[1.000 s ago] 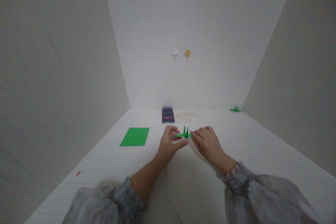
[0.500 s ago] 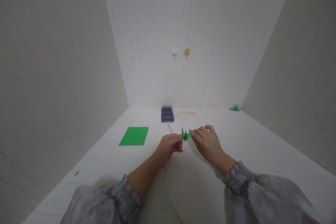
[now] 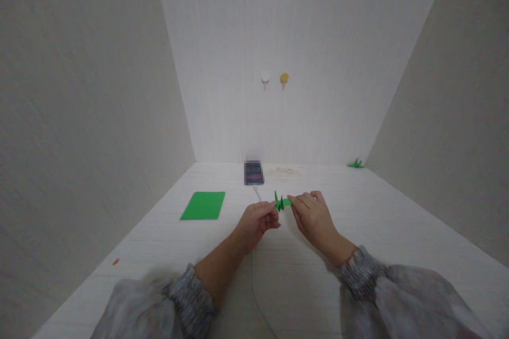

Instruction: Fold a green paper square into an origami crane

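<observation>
Between my hands, above the white table, is a small green origami crane [image 3: 281, 203] of folded paper with narrow points standing up. My left hand [image 3: 258, 222] pinches its left side between thumb and fingers. From the right, my right hand [image 3: 314, 220] grips the opposite end, its fingertips covering that tip. A flat green square of paper [image 3: 203, 206] lies on the table to the left of my hands. Another folded green paper crane [image 3: 356, 163] rests in the far right corner.
A phone-like device [image 3: 253, 172], its screen blurred, stands at the back with a white cable [image 3: 253, 278] running toward me. A small orange scrap [image 3: 115, 261] lies at left. White [image 3: 265, 78] and yellow [image 3: 284, 78] hooks hang on the back wall [image 3: 222, 63]. Walls close both sides.
Both hands keep their hold on the paper crane, which has shifted very slightly upward. Little else differs.
</observation>
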{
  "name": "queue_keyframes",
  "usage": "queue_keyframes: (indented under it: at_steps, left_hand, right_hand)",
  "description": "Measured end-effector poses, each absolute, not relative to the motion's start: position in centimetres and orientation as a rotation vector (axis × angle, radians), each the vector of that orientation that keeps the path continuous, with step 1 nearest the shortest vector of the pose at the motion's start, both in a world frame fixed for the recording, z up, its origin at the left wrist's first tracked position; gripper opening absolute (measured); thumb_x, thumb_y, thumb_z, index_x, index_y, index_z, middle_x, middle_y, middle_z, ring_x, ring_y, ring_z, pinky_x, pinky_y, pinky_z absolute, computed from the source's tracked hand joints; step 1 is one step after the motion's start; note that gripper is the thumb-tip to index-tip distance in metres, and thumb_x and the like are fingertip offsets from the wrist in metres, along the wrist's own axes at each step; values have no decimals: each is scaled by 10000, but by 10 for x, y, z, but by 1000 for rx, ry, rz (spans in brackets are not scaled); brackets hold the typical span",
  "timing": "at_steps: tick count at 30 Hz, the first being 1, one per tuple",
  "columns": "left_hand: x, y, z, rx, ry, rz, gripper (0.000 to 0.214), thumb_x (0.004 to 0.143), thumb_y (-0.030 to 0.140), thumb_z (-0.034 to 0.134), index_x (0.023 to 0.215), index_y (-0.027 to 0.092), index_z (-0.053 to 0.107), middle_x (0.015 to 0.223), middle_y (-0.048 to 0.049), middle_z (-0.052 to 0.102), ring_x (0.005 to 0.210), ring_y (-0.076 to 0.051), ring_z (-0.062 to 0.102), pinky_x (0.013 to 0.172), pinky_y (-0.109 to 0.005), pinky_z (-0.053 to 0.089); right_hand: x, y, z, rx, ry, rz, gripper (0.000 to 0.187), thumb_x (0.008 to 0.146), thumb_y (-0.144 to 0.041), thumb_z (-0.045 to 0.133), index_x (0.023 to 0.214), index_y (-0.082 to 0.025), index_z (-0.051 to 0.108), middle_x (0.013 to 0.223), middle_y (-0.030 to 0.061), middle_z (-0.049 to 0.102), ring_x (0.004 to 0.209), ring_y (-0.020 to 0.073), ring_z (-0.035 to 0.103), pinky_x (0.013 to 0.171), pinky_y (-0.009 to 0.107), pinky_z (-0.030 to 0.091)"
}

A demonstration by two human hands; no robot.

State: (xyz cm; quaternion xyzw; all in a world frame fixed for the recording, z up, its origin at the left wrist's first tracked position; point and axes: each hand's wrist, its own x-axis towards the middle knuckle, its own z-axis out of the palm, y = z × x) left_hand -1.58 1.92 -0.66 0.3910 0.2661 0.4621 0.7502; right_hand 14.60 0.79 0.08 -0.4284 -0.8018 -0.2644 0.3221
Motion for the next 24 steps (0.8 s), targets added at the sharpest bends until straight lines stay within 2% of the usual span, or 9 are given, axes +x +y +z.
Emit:
queue_keyframes:
  at_steps: [6, 12, 20, 24]
  left_hand:
    - [-16, 22, -9, 852, 536, 1007, 198, 663, 275, 646, 590, 102, 585, 583, -12, 590, 498, -73, 545, 552, -206, 438]
    - [-17, 22, -10, 845, 533, 1036, 189, 662, 265, 650, 596, 97, 593, 581, -12, 589, 490, -68, 536, 537, -204, 430]
    - [-16, 21, -9, 832, 551, 1022, 196, 639, 261, 669, 596, 88, 589, 573, -15, 589, 483, -68, 534, 534, -209, 428]
    - [-18, 22, -10, 836, 539, 1033, 198, 640, 263, 667, 589, 89, 588, 566, -13, 585, 474, -66, 530, 523, -205, 429]
  right_hand:
    - [143, 6, 0, -1169, -2083, -656, 258, 830, -141, 396, 651, -135, 582, 560, 31, 572, 574, 138, 473, 639, 289, 264]
    - [141, 6, 0, -1187, -2089, -626, 319, 825, -153, 386, 533, -144, 515, 488, 8, 511, 519, 122, 433, 615, 280, 257]
    - [141, 6, -3, -1130, -2107, -558, 351, 831, -150, 344, 505, -149, 474, 473, 1, 468, 502, 118, 411, 596, 271, 264]
    - [142, 8, -5, -1150, -2129, -488, 328, 834, -151, 348, 543, -143, 499, 506, 10, 497, 527, 124, 438, 605, 271, 269]
